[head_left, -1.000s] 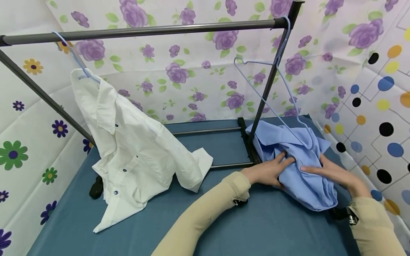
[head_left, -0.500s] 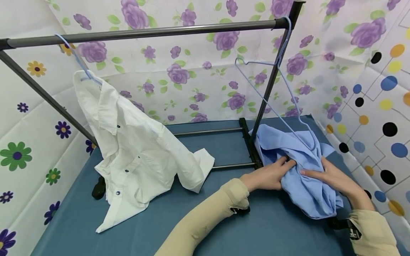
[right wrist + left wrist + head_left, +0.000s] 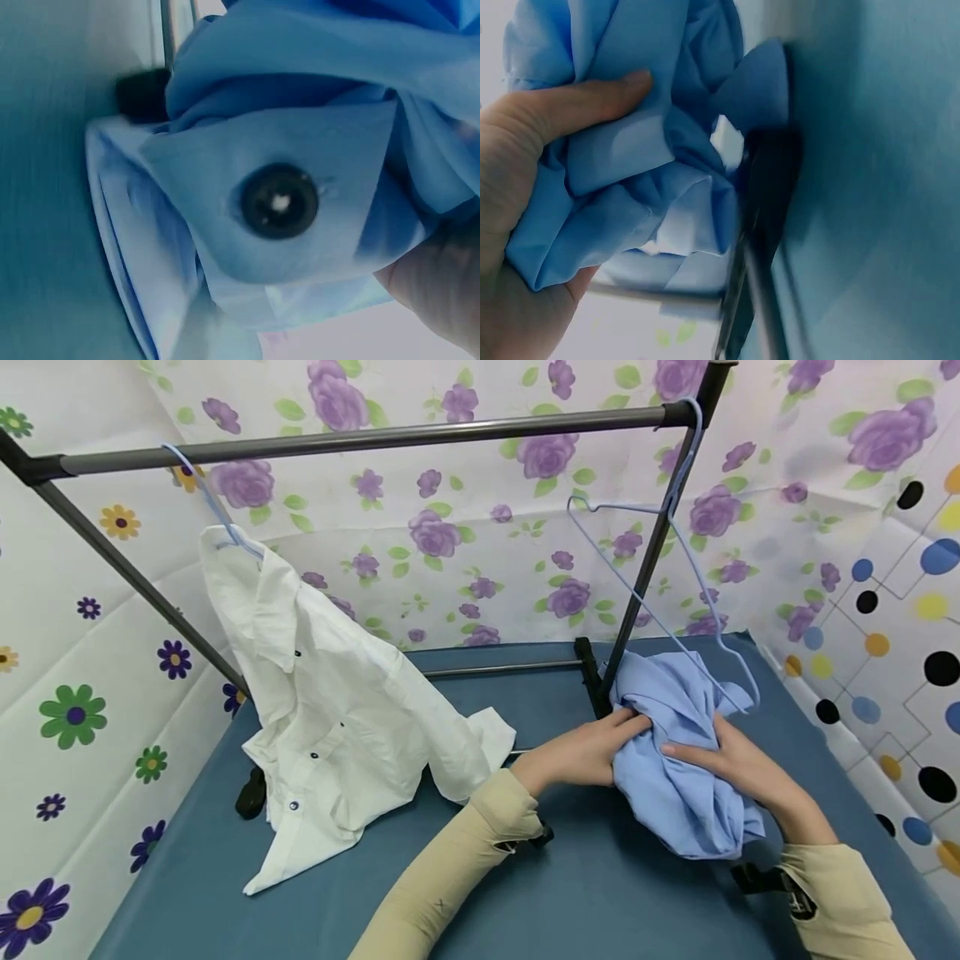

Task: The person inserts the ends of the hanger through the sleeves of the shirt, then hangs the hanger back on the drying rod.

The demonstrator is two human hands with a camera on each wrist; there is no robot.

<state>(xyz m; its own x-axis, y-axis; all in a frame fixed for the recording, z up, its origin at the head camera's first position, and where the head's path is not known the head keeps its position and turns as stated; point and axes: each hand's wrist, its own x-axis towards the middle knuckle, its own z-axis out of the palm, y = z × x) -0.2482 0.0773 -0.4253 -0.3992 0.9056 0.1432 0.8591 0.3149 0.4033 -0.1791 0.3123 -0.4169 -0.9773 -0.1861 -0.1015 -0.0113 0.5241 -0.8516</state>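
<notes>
A bunched light blue shirt [image 3: 675, 752] is held between both hands at the right of the head view, partly raised off the table. My left hand [image 3: 581, 752] grips its left side, and in the left wrist view the thumb [image 3: 600, 105] lies over the folds. My right hand [image 3: 742, 768] holds the other side, its thumb across the cloth. A cuff with a dark button [image 3: 280, 201] shows in the right wrist view, where only part of the right hand [image 3: 442, 285] is visible. A blue wire hanger [image 3: 705, 577] hangs bare just behind the shirt.
A white shirt [image 3: 337, 727] hangs on another hanger [image 3: 213, 502] at the left of the rack's top bar [image 3: 420, 437]. The rack's right post [image 3: 656, 552] and black foot [image 3: 592, 677] stand close to my left hand. Blue cloth covers the table [image 3: 600, 902].
Both hands have gathered the blue shirt tighter and lifted it a little. The collar that lay spread beneath the hanger is now folded into the bundle. The head view has shifted slightly right.
</notes>
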